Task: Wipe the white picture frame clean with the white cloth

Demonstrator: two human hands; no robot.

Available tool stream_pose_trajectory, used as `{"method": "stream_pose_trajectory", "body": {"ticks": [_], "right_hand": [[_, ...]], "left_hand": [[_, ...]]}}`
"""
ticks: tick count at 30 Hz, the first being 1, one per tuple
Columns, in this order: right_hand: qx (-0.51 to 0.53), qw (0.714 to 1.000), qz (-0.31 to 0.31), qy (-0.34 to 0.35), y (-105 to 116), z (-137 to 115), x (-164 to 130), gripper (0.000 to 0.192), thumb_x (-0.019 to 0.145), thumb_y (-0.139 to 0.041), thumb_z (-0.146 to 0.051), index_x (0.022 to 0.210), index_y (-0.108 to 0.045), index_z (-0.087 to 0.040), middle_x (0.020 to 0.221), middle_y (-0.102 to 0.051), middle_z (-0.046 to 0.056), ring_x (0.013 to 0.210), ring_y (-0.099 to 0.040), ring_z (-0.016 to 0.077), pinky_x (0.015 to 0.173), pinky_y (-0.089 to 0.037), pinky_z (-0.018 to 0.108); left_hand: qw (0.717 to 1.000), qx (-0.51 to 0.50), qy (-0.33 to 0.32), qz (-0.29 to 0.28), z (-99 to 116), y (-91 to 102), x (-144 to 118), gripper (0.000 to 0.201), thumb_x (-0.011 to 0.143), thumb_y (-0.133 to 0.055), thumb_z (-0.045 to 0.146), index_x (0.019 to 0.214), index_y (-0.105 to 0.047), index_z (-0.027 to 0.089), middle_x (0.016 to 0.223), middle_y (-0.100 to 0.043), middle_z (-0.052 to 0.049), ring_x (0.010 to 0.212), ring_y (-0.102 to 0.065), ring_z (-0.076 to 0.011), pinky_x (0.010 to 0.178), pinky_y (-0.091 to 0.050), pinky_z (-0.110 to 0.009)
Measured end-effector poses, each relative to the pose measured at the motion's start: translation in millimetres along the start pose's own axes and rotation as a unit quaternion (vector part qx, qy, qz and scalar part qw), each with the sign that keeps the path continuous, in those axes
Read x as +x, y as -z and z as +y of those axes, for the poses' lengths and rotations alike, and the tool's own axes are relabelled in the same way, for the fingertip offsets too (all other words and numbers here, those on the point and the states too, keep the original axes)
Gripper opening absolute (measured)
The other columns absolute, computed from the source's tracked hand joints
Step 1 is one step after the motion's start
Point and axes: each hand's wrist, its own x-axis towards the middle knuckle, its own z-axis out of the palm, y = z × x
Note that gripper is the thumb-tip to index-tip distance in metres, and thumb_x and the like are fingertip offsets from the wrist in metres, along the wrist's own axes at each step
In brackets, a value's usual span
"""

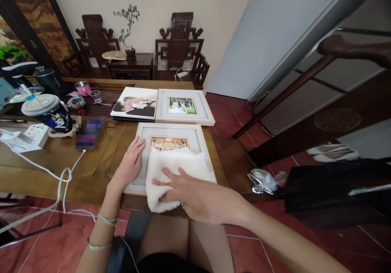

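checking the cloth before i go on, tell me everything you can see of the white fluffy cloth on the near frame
The white fluffy cloth looks like soft, thick towel fabric, bunched rather than spread flat. It lies over the lower part of the near light wooden picture frame, covering the bottom of its photo and hanging past the frame's front edge. The right hand presses flat on it, fingers spread. The left hand rests on the frame's left border beside it.

The cloth (171, 175) looks thick, white and fluffy. The picture frame (141, 150) under it is pale, smooth, matt wood with a glossy pane. The table (76, 159) is brown, grained wood with a slight sheen.
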Motion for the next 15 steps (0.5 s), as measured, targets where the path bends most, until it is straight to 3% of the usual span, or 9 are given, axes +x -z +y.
{"method": "stream_pose_trajectory", "body": {"ticks": [4, 10, 15], "right_hand": [[-0.044, 0.998, 0.044, -0.01, -2, 18, 20, 0.072, 0.067, -0.04, 0.008, 0.128, -0.056, -0.027, 0.154, -0.027, -0.001, 0.143, -0.009, 0.0328, 0.111, -0.017, 0.064], [-0.19, 0.959, 0.166, -0.132, 16, 63, 81, 0.069, 0.072, -0.045, 0.006, 0.136, -0.048, -0.02, 0.156, -0.023, 0.005, 0.142, -0.006, 0.0401, 0.108, -0.016, 0.069], [-0.206, 0.959, 0.165, -0.102, 17, 50, 91, 0.061, 0.076, -0.043, 0.003, 0.132, -0.052, -0.015, 0.156, -0.024, 0.007, 0.141, -0.009, 0.0439, 0.104, -0.02, 0.074]], "left_hand": [[1.0, 0.001, 0.019, -0.006, 5, 1.9, 0, 0.044, 0.097, -0.03, 0.028, 0.134, -0.049, 0.012, 0.143, -0.047, -0.014, 0.141, -0.029, -0.0223, 0.115, -0.026, -0.048], [0.999, -0.028, 0.035, -0.001, 12, 6.2, 0, 0.053, 0.098, -0.026, 0.039, 0.144, -0.033, 0.013, 0.153, -0.032, -0.013, 0.142, -0.027, -0.02, 0.118, -0.019, -0.042], [0.998, -0.045, 0.04, 0.007, 14, 8.0, -1, 0.057, 0.098, -0.025, 0.044, 0.146, -0.031, 0.014, 0.152, -0.033, -0.012, 0.141, -0.03, -0.0213, 0.117, -0.021, -0.04]]}}
